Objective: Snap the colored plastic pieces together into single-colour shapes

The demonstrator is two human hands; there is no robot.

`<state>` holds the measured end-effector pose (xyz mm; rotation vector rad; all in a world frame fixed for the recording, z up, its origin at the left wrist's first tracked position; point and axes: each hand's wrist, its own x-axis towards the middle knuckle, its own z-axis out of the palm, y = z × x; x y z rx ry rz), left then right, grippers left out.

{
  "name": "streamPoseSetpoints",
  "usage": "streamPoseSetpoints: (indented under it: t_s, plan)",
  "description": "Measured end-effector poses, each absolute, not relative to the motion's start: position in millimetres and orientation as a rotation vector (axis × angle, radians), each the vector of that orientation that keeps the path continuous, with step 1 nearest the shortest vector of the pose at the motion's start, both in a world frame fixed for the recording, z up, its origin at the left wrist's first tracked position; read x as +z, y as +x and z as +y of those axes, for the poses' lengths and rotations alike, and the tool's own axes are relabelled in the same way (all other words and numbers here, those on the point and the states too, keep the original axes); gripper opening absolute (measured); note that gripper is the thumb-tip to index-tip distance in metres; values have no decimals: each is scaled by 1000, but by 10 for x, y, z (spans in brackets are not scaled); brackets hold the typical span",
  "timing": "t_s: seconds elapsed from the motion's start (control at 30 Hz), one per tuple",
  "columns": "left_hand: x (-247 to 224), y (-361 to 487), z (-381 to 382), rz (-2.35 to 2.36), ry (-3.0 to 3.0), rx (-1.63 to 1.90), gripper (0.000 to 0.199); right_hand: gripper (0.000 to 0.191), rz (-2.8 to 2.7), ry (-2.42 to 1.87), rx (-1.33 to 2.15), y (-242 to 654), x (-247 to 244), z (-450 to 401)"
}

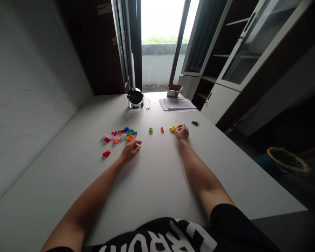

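My right hand (182, 132) has its fingers closed at a small group of yellow plastic pieces (173, 128), touching the piece nearest it. To the left of them lie a single orange piece (162, 129) and a single green piece (151, 130), spaced apart. My left hand (131, 149) rests on the table with fingers apart and nothing in it. Just beyond it sits a loose pile with orange pieces (131, 138), blue pieces (127, 129) and white pieces (104, 137). A red piece (106, 153) lies apart, nearer me.
On the white table (152, 182), a round black device on a metal stand (135, 98) stands at the back. Papers (178, 104) and an open cardboard box (174, 91) are at the back right, near a cable hole (195, 123). A wall (28, 87) borders the left.
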<state>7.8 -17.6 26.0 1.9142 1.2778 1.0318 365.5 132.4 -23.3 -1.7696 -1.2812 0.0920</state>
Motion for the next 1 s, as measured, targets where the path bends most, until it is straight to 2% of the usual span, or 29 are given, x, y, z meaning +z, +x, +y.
streamPoseSetpoints:
  t_s: [0.23,0.4,1.0]
  plan:
    - [259,76,-178,1283,1928,1026,27,23,-1298,-1753,87,3660,-215,1327]
    - [262,75,-170,1293,1948,1014,25,19,-1276,-1764,66,3647,-177,1301]
    - [283,83,-202,1289,1970,1004,25,20,-1287,-1998,50,3615,-165,1218]
